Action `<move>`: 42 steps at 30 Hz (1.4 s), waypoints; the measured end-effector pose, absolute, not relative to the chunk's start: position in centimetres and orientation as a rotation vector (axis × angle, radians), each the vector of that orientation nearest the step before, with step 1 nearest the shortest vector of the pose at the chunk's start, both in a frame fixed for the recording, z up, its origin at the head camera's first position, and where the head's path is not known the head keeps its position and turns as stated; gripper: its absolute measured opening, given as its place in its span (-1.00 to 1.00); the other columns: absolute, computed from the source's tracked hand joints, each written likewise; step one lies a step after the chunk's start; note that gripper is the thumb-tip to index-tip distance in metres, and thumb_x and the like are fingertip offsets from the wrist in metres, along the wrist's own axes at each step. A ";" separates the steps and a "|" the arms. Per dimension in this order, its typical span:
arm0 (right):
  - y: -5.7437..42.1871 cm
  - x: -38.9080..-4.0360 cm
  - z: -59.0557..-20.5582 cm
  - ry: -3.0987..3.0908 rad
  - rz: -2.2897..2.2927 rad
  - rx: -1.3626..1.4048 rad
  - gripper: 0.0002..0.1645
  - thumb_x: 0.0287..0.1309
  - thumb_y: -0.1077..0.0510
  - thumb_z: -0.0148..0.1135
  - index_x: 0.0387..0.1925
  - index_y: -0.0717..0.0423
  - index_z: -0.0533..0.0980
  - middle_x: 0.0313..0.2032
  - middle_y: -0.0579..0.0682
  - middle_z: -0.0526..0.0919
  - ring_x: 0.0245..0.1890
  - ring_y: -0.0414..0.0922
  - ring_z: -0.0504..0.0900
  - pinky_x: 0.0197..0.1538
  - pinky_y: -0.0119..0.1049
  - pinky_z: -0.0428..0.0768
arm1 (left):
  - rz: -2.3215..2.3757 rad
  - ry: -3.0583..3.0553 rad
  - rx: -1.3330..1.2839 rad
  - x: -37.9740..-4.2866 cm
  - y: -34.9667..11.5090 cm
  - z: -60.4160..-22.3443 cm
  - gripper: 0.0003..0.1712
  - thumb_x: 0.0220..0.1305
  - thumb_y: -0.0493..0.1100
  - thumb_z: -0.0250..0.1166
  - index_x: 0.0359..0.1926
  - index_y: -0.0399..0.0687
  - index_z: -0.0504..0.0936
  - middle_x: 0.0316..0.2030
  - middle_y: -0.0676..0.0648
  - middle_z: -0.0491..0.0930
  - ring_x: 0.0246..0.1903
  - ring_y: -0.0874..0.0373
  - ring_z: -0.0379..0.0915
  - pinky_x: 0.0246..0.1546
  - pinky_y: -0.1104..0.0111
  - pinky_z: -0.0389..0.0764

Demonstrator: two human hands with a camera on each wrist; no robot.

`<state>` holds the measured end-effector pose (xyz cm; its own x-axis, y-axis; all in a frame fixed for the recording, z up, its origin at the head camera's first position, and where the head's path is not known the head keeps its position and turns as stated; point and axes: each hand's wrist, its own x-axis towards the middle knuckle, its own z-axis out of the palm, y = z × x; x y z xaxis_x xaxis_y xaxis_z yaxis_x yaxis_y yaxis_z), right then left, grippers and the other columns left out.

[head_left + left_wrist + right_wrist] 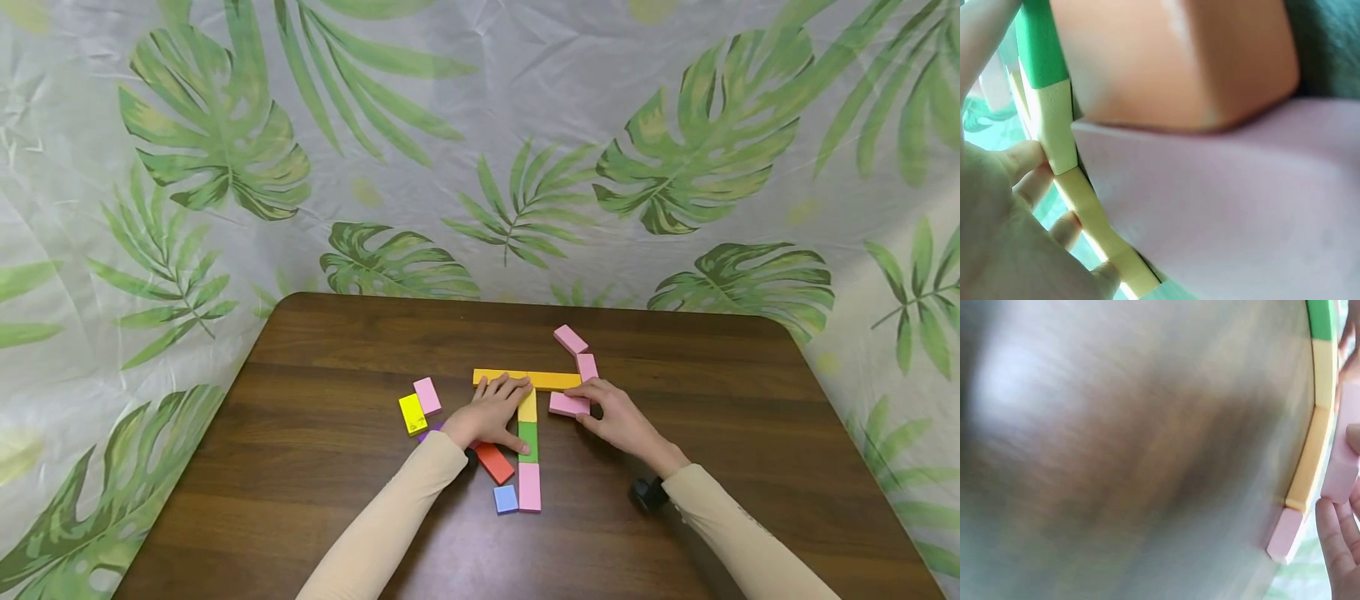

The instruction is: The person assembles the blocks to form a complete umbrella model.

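Note:
My right hand [626, 421] pinches a pink block [569, 404] just right of a column of blocks. In the right wrist view the thumb lies on that pink block's side, fingers at its end. A yellow-orange bar [555, 381] tops the column, which runs down through a yellow block [528, 406], a green block [528, 442] and a pink block at the bottom [529, 487]. My left hand [489, 417] rests over the column with fingers spread, fingertips by the bar and thumb at the green block. Two more pink blocks [572, 339] angle up from the bar's right end.
Left of the column lie a red block [495, 462], a blue cube [506, 499], a yellow block with a print [412, 414], a pink block [427, 396] and a partly hidden purple block [429, 433]. A leaf-patterned curtain [405, 167] hangs behind the brown table [300, 483].

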<state>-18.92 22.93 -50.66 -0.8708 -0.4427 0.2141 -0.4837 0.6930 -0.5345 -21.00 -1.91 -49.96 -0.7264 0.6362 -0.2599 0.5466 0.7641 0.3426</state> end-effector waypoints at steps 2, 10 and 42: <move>22.9 -19.6 -50.5 -2.797 0.933 0.773 -0.57 0.01 0.35 0.38 -0.01 0.22 0.59 -0.14 0.08 0.57 -0.19 -0.01 0.51 -0.09 -0.05 0.53 | 0.347 2.598 0.906 -21.0 -1.9 -49.9 0.18 0.00 0.32 0.38 0.50 0.01 0.00 0.48 0.02 -0.10 0.44 -0.05 -0.30 0.36 -0.04 -0.30; 22.3 -22.6 -50.3 -2.741 0.962 0.748 -0.61 0.00 0.38 0.35 -0.05 0.28 0.59 -0.16 0.12 0.57 -0.21 0.00 0.54 -0.12 -0.08 0.58 | 0.352 2.597 0.905 -21.0 -2.0 -49.8 0.17 0.00 0.31 0.38 0.50 0.00 0.01 0.47 0.01 -0.08 0.44 -0.06 -0.28 0.36 -0.04 -0.30; 18.9 -28.2 -51.1 -2.896 0.796 0.642 -0.69 0.14 0.39 0.18 -0.05 0.28 0.61 0.01 0.26 0.54 0.09 0.19 0.46 0.19 0.06 0.36 | 0.371 2.590 0.904 -21.1 -2.0 -50.0 0.18 -0.01 0.31 0.39 0.50 0.01 0.01 0.47 0.03 -0.08 0.44 -0.05 -0.28 0.36 -0.02 -0.31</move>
